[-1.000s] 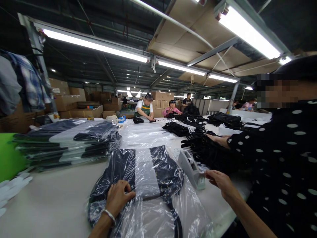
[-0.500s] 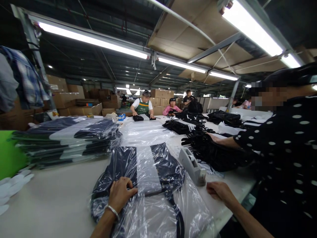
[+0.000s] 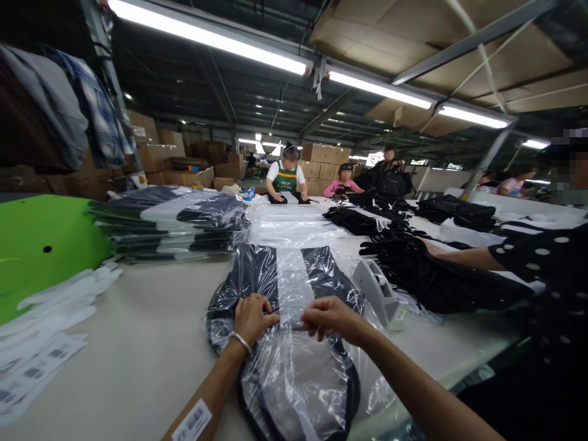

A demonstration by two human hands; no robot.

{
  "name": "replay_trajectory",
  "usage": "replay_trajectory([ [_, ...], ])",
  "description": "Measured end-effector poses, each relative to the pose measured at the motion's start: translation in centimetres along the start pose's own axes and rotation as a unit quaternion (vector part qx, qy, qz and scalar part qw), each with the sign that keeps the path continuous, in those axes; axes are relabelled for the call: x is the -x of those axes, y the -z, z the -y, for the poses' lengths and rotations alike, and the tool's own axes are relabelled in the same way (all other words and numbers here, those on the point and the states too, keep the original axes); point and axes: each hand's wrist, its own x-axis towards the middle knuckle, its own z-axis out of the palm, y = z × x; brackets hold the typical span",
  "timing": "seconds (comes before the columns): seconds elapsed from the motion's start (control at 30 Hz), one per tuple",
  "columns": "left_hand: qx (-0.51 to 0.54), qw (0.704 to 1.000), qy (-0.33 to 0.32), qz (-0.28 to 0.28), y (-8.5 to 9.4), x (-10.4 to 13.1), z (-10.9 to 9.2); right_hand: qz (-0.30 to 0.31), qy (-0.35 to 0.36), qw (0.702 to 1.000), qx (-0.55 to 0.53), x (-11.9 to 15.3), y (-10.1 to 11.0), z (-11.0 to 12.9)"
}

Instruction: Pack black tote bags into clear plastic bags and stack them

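Note:
A dark backpack-like bag with a pale grey panel lies flat in a clear plastic bag, with a white band across its upper middle. My left hand rests on the left side of the wrapping, fingers curled and thumb pressing the film beside the white band. Over the band's lower end, my right hand is pinched, seemingly on a small piece of tape that hardly shows. A grey tape dispenser stands just right of the wrapped bag. A barcode sticker clings to my left forearm.
Wrapped bags are stacked at the back left, near a green panel and barcode labels. Clear plastic sleeves lie ahead. A co-worker's arm reaches over black bags at right; other people work beyond.
My right hand has moved left from beside the tape dispenser to the middle of the wrapped bag. My left hand stays on the wrapping. The view has turned left.

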Motion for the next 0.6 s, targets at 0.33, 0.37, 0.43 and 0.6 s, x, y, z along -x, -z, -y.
replay_trajectory([
  [0.33,0.029,0.999,0.002,-0.016,-0.6,0.1,0.5,-0.046,-0.169,0.959,0.221,-8.2,-3.7,-0.7],
  [0.37,0.03,0.999,0.0,-0.017,-0.7,0.1,0.6,-0.045,-0.18,0.955,0.232,-8.5,-3.6,-0.7],
  [0.43,0.031,0.999,-0.002,-0.019,-0.8,0.2,0.6,-0.035,-0.198,0.947,0.249,-8.7,-3.5,-0.6],
  [0.6,0.038,0.999,-0.001,-0.02,-0.5,0.2,0.4,0.002,-0.222,0.934,0.279,-8.7,-3.6,0.7],
])
